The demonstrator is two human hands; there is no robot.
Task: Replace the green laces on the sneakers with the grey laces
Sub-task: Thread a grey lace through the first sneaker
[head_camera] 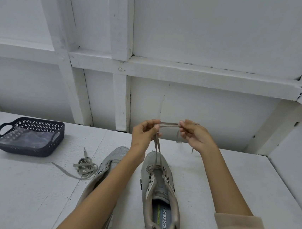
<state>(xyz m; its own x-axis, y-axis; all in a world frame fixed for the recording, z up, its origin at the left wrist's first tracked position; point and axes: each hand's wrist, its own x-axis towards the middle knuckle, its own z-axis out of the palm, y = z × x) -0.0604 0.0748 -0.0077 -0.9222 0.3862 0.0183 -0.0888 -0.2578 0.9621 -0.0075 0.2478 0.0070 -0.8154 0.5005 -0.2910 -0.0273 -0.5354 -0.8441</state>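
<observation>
Grey lace (169,124) runs taut between my two hands above the white table (214,176), its two strands dropping from my left hand (142,134) down to the lowest eyelets of the right sneaker (165,163), which stands toe away from me, directly in front of me. My left fingers are curled and pinch both strands together where they rise from the shoe. My right hand (194,135) pinches them further along near the tips, with the short ends dangling below it. I judge this sneaker barely begun: only the bottom pair of eyelets carries lace and the rest up to the collar are bare, so I seem to be evening the two ends before crossing them upward. The left sneaker (114,154), partly hidden under my left forearm, shows no lace in the eyelets I can see. A loose lace (85,167) lies in a tangle on the table just beside it. It looks greyish-tan, and I cannot tell for certain whether it is the second grey one or an old one. No plainly green lace shows anywhere, so the removal appears done and nearly all the threading is left. A dark perforated basket (23,148) sits well off to the left.
</observation>
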